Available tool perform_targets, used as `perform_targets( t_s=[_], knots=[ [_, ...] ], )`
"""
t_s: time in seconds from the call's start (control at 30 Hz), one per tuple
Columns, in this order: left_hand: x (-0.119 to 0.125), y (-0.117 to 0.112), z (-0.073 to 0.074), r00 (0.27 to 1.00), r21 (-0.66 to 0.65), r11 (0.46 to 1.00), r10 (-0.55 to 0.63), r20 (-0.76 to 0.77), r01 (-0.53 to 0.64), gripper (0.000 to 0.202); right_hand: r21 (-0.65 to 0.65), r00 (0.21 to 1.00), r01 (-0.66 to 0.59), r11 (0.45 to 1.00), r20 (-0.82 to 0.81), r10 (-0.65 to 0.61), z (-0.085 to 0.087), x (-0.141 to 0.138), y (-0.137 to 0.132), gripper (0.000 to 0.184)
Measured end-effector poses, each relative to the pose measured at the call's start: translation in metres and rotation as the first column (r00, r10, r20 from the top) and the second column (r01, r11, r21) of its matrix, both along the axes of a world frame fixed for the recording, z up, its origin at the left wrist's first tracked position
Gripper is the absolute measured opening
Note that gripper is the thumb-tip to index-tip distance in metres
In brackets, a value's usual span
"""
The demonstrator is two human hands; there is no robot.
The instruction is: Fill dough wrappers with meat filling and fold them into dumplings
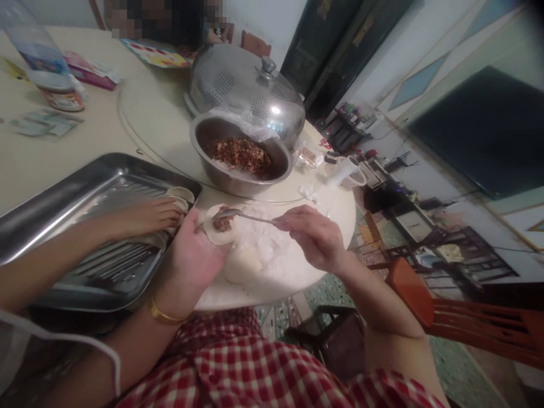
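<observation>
On the fingers of my left hand [199,255] rests a round dumpling wrapper [226,235], held palm up with a gold bracelet at the wrist. A clump of minced filling [222,222] lies on the wrapper. My right hand [312,235] grips a metal spoon [255,217] by its handle, its bowl touching the filling. Just below, more round wrappers [243,266] lie on the table by a crumpled plastic bag [270,243]. A steel bowl [242,184] of dark chopped filling [243,156] stands beyond my hands.
Another person's hand [164,212] reaches into a metal tray [114,161], over folded dumplings [182,195]. Behind the bowl is a perforated steel dome cover [242,79]. A bottle [36,54] and jar [66,99] stand at far left. Chairs [410,294] are at right.
</observation>
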State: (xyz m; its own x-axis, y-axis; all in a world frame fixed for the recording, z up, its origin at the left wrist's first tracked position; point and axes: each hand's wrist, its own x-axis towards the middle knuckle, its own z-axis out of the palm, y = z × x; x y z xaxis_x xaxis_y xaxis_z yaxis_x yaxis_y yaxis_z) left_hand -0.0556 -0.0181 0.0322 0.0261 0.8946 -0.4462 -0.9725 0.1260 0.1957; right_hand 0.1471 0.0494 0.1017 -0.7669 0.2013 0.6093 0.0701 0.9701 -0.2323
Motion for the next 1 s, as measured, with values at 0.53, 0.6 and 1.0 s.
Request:
perform_targets(
  t_s=[0.53,0.6,1.0],
  knots=[
    [0.005,0.004,0.008,0.999,0.038,0.998,0.042,-0.013,-0.041,0.050,-0.742,0.921,0.143,0.655,-0.142,-0.362,-0.013,0.003,0.002,0.025],
    [0.007,0.006,0.007,0.997,0.002,0.997,0.072,-0.039,-0.072,0.047,-0.790,0.902,0.162,0.591,-0.123,-0.413,-0.015,0.001,0.007,0.032],
    [0.008,0.019,0.005,0.992,-0.042,0.994,0.100,-0.081,-0.104,0.048,-0.877,0.845,0.164,0.451,-0.110,-0.523,-0.013,-0.002,0.040,0.030]
  ],
)
